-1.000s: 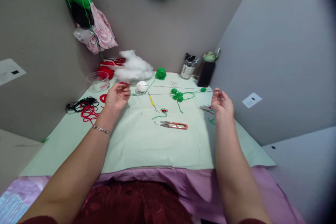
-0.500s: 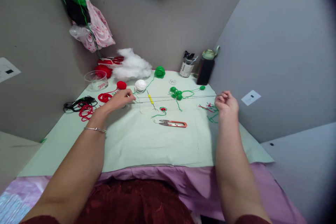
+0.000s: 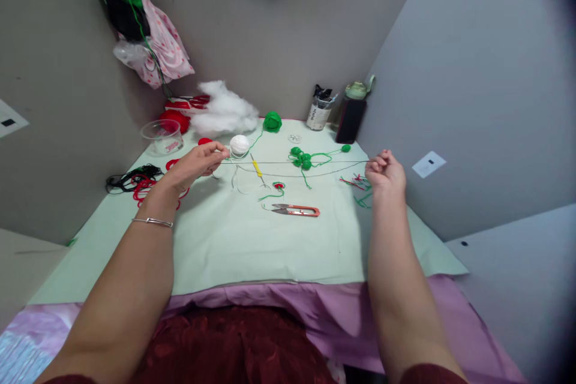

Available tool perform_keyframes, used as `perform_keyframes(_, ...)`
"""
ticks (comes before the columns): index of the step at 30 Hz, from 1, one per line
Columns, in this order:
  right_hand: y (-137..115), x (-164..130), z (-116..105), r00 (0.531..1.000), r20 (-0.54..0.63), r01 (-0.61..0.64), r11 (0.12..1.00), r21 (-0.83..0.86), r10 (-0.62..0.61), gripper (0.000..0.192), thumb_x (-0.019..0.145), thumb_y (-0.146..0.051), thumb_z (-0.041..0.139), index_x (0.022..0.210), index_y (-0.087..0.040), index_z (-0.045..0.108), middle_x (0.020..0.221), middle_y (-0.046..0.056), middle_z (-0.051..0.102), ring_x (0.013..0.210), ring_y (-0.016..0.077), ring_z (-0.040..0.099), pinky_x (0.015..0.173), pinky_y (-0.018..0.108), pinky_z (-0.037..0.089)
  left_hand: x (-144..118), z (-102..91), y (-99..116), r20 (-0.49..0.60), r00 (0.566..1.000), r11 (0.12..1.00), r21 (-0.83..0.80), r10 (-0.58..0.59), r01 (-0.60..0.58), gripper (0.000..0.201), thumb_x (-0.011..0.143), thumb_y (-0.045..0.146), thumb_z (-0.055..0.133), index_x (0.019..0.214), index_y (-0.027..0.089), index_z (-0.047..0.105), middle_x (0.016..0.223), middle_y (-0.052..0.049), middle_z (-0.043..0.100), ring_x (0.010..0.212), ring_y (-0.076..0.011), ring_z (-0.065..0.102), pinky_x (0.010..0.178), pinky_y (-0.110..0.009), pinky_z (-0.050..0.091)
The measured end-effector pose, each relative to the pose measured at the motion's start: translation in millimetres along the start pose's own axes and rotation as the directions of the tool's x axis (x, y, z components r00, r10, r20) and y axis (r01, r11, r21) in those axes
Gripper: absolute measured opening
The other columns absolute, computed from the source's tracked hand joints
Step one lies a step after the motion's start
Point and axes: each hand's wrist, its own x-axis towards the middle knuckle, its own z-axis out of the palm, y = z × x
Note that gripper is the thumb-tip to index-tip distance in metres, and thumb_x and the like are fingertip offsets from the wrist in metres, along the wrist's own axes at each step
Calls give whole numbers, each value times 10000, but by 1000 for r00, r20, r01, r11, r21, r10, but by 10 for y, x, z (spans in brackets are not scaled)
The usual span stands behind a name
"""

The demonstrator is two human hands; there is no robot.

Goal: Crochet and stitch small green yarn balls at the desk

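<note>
Pale green cloth (image 3: 252, 252) over a corner table, grey walls behind. Left hand (image 3: 191, 167) with fingertips pinched on one end of a thin dark thread (image 3: 292, 163); right hand (image 3: 386, 173) loosely fisted, pinching the other end. Thread doubled between the hands, upper strand taut, lower strand sagging slightly, raised just above the cloth. Below the span, nearer the body: orange thread snips (image 3: 297, 210). Under the span: yellow-handled crochet hook (image 3: 257, 168) and green crocheted pieces (image 3: 302, 158). Just beyond the left hand: white yarn ball (image 3: 239, 144). Best handled, probably, with even tension on both strands, hands level, clear of the loose green yarn.
</note>
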Motion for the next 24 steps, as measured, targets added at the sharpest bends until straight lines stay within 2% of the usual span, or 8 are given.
perform_keyframes(7,-37,150,-105,985,-113,117,988,-97,-128,282,1058,-166,420,803,-149,539,628,-67,483,427,11,378,391,121,313,11,-112,-30,130,991,966,259,-12,-22,275,714,474,766,764,204,746,733,-15,614,674,-138,485,606,-242,378)
perform_keyframes(10,-53,224,-178,957,-184,194,967,-163,-223,168,1019,-297,551,1061,-165,645,978,40,663,742,93,619,648,225,555,5,-169,-55,82,997,963,269,-15,-8,256,711,468,764,756,216,776,736,-31,653,656,-143,487,574,-244,352)
perform_keyframes(12,-62,236,-208,931,-218,250,947,-202,-293,250,1000,-351,583,1175,-183,640,1152,82,657,920,153,655,787,316,591,23,-216,-109,33,999,963,268,-23,13,215,695,428,781,731,217,782,722,-34,667,634,-142,489,563,-244,346)
perform_keyframes(16,-80,194,-164,881,-224,354,896,-268,-416,144,1027,-238,517,972,-158,623,816,-6,625,597,54,545,520,159,474,98,-256,-252,-37,998,937,342,-59,68,123,664,325,797,653,207,768,655,-36,662,615,-150,505,561,-252,344)
perform_keyframes(19,1,95,-13,888,-139,382,872,-307,-438,253,994,-71,426,790,-181,529,553,-85,466,401,23,357,360,122,255,121,-108,-229,-71,997,930,364,-26,51,126,685,318,783,645,202,756,632,-27,646,592,-149,496,552,-260,329)
perform_keyframes(21,164,-53,125,923,4,362,864,-349,-385,197,940,-78,514,775,-183,541,550,-75,526,401,28,402,353,125,263,102,99,-123,-10,1000,948,317,-10,12,155,718,344,757,687,192,764,640,-22,633,600,-148,492,561,-263,331)
perform_keyframes(23,417,-295,253,931,284,337,833,-439,-228,111,880,-164,642,800,-181,567,636,-45,634,413,34,444,353,134,293,69,346,-1,73,997,970,241,0,-18,192,732,371,749,710,181,763,640,-15,622,591,-141,476,561,-265,322)
perform_keyframes(24,564,-446,304,893,437,332,809,-486,-104,144,854,-231,693,811,-183,564,702,-27,678,406,32,443,349,142,297,54,463,44,114,993,979,200,8,-31,211,745,386,739,721,176,759,644,-11,615,593,-137,467,561,-264,317)
